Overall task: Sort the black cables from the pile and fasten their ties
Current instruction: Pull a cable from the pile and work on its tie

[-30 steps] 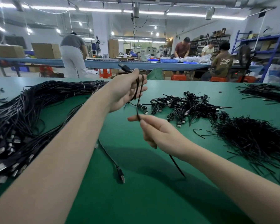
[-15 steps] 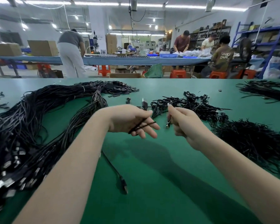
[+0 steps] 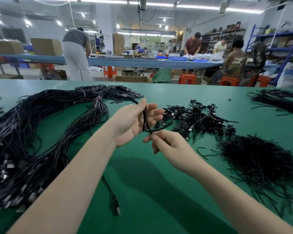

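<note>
At frame centre, above the green table [image 3: 142, 191], the left hand [image 3: 134, 124] grips a folded black cable [image 3: 145, 120] between thumb and fingers. Just below, the right hand [image 3: 167, 144] pinches its lower end. The cable pile [image 3: 32, 132] fills the left.

Above a green table [image 3: 142, 191], the left hand [image 3: 134, 122] holds a folded black cable [image 3: 145, 120] upright across its palm, while the right hand [image 3: 167, 144] pinches the cable's lower bend. A large pile of long cables [image 3: 32, 132] lies left, bundled cables [image 3: 196, 115] behind, loose ties [image 3: 254, 157] right.
</note>
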Demonstrator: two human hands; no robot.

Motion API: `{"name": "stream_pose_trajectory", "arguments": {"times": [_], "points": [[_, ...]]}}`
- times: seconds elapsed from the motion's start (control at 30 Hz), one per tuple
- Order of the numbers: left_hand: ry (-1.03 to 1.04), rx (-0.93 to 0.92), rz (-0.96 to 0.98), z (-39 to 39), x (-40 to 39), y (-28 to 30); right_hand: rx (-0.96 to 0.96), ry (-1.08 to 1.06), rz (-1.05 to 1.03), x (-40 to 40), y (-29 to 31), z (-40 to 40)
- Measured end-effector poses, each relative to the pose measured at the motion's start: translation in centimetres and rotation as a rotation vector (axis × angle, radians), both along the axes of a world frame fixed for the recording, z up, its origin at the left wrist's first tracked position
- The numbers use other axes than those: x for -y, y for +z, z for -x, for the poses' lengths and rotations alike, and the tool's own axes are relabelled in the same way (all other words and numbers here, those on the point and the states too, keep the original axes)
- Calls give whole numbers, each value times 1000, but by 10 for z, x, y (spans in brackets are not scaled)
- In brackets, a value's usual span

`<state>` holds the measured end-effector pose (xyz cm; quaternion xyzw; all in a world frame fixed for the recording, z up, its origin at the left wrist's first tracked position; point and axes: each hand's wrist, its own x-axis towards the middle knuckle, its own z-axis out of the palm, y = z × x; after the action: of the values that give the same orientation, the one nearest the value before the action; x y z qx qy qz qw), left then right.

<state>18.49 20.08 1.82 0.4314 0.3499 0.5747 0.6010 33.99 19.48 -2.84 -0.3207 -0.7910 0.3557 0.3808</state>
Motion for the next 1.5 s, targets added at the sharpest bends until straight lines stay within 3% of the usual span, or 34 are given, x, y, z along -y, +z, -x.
{"name": "stream_pose_trajectory", "arguments": {"times": [0.1, 0.3, 0.5, 0.67, 0.8, 0.93, 1.13, 1.3, 1.4, 1.5], "points": [[97, -51, -46, 0, 2, 2, -72, -2, 50, 2, 3, 3], [67, -8, -39, -5, 4, 2, 7, -23, 80, -3, 15, -12], [10, -345, -16, -6, 8, 1, 163, -93, -31, -6, 13, -12], [-10, -773, -103, -13, 8, -3, 276, -164, -86, -9, 12, -16], [-14, -858, -99, -11, 8, -2, 156, -258, 18, -12, 13, -20], [-115, -966, -63, -11, 10, -7, 172, -302, -88, -10, 16, -19], [-117, -695, -81, -23, 12, -8, 63, -250, -80, -15, 24, -28], [-42, -474, -83, -25, 6, -10, -255, -54, 365, -15, 30, -28], [-101, -358, -57, -27, 4, -17, -77, 17, 474, -8, 20, -18], [-181, -294, -10, -25, 3, -20, -98, 17, 483, -7, 9, -12]]}}
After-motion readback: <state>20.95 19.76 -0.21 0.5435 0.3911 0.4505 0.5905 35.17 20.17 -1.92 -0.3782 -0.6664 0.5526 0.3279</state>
